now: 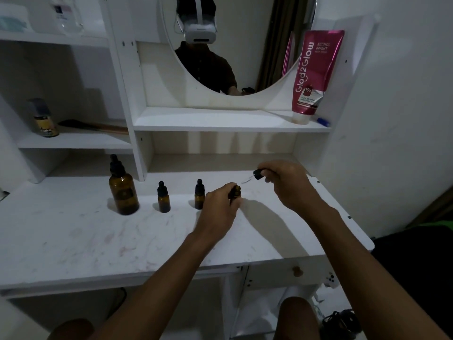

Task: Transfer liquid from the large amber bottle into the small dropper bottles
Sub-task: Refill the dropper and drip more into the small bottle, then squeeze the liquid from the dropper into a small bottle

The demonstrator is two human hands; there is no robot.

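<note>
Grips an uncapped dropper bottle (236, 191) in the left hand (219, 208), tilted, near the middle of the vanity top (73, 241). Pinches its dropper cap (257, 174) in the right hand (288, 184), glass pipette (245, 180) angled toward the open neck. Leaves the capped large amber bottle (123, 192), second dropper bottle (163, 201) and third dropper bottle (199, 197) upright in a row leftward.

1. Large amber glass bottle (123, 192): black dropper cap on, upright, leftmost.
2. 2 small capped amber dropper bottles, the nearer small bottle (163, 198) and the farther small bottle (199, 196): upright, spaced apart to its right.
3. Open small amber bottle (236, 191): uncapped, tilted, gripped by the left hand (220, 207).
4. Black dropper cap with clear pipette (257, 174): pinched by the right hand (289, 185), just beside that open mouth.
</note>
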